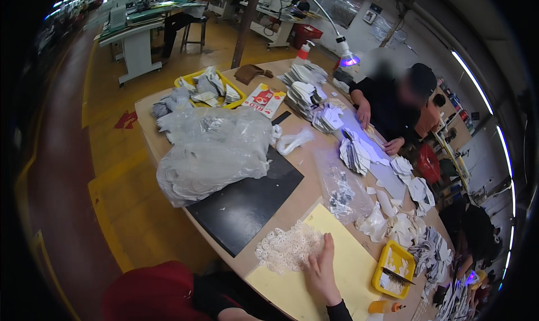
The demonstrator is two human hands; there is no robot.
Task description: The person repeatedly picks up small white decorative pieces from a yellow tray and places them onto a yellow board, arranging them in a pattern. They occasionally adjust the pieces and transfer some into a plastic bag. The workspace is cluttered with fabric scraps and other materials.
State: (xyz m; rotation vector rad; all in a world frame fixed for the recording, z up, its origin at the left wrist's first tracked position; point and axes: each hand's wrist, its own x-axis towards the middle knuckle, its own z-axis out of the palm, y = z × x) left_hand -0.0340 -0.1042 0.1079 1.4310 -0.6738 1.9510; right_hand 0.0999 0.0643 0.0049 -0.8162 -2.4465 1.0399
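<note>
Workshop floor (129,203), ochre yellow, borders a tan worktop (309,175). Small cream ring-shaped pieces (289,245) lie heaped across the left edge of a pale yellow sheet (356,253). Of the person's hands, the right hand (321,269) rests at the heap's right side, fingers extended; the left is out of view. Farther right stands a yellow tray (379,270).

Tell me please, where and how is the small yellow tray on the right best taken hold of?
Probably by the left rim of the tray, coming from the left, where the right hand is. The raised wall offers an edge to pinch; on the right, a dark tool juts over the rim and grey pieces lie close.
</note>
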